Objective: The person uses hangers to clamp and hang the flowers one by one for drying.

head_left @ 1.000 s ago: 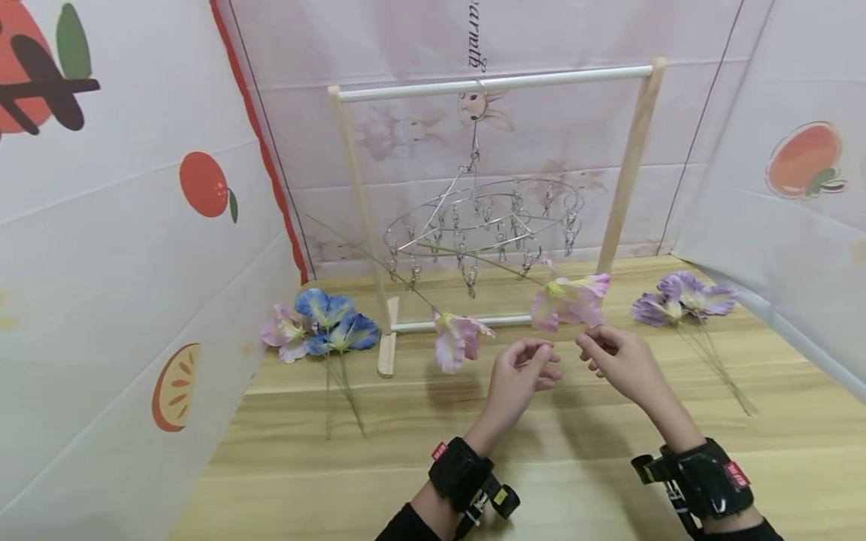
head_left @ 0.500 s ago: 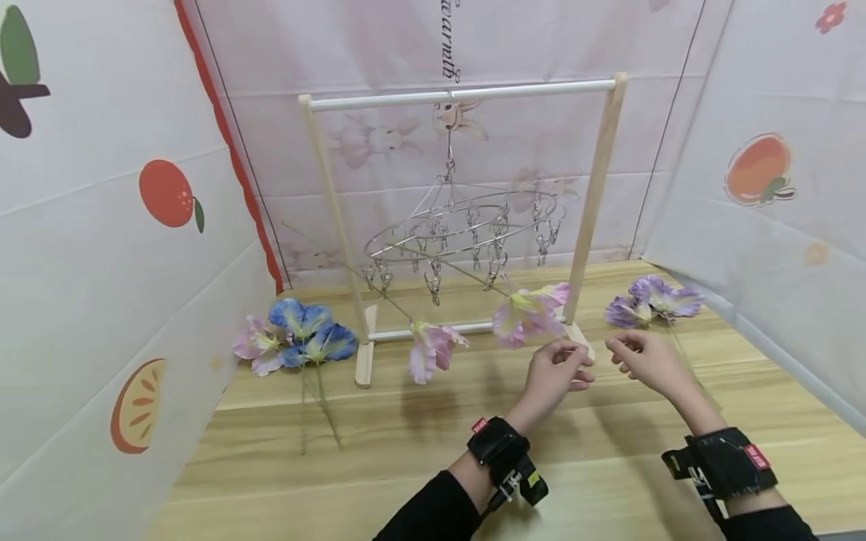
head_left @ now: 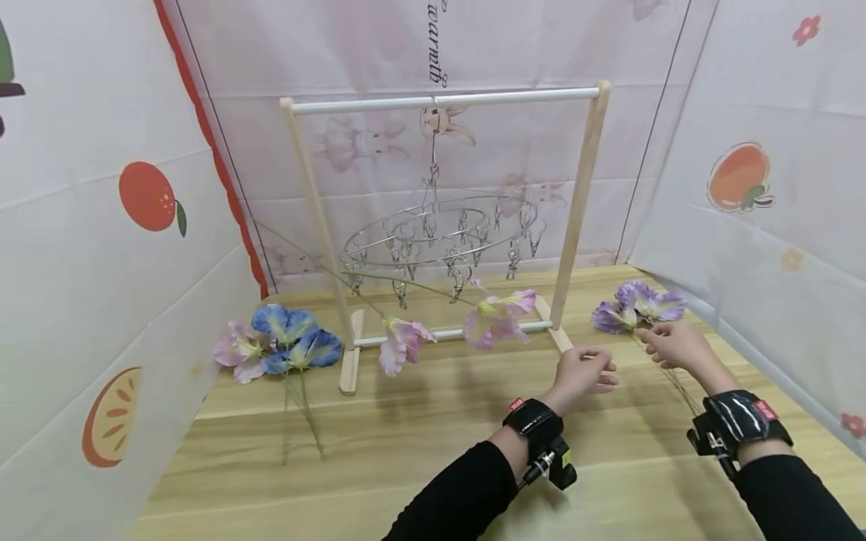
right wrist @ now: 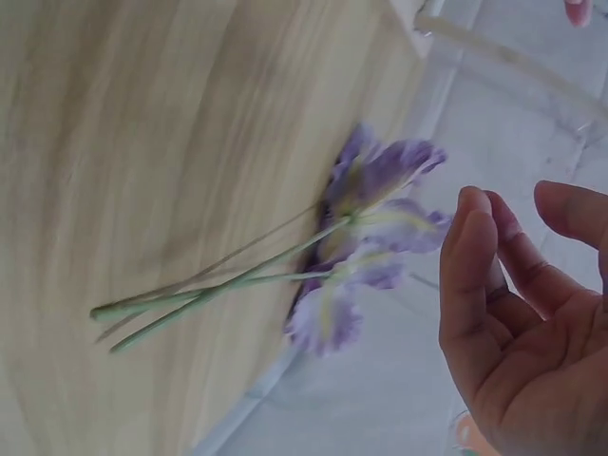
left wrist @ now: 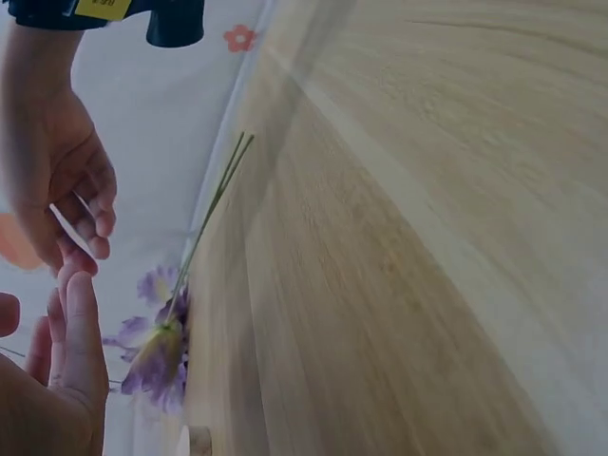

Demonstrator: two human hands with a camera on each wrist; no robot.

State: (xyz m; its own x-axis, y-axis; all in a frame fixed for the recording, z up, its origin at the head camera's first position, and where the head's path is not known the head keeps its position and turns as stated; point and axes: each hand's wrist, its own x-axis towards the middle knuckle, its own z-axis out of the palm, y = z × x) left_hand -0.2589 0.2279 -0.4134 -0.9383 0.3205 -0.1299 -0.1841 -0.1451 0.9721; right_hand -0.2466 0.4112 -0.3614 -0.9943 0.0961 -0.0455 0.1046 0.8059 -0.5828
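My right hand point(head_left: 679, 347) is above the purple artificial flowers point(head_left: 643, 302), which lie on the right of the table. In the right wrist view its loosely bent fingers and thumb stand apart with nothing between them; the purple blooms point(right wrist: 325, 318) and their crossed green stems lie beside the hand. My left hand point(head_left: 583, 376) hovers to the left, near the rack's right foot, holding nothing. A round wire clip hanger point(head_left: 434, 174) hangs from the rack. Two pink flowers, one left point(head_left: 404, 346) and one right point(head_left: 497, 321), hang from it, their stems slanting up to the left.
The rack has wooden posts point(head_left: 579, 203) and a white top bar point(head_left: 514, 98). Blue flowers point(head_left: 313, 350) and a pink flower point(head_left: 240, 353) lie by its left foot point(head_left: 349, 370). Printed cloth walls point(head_left: 758, 300) enclose the back and sides.
Both hands have moved right, away from the right hanging pink flower, and my right hand has come over the purple flowers. The hanger has turned slightly. The head view has shifted right.
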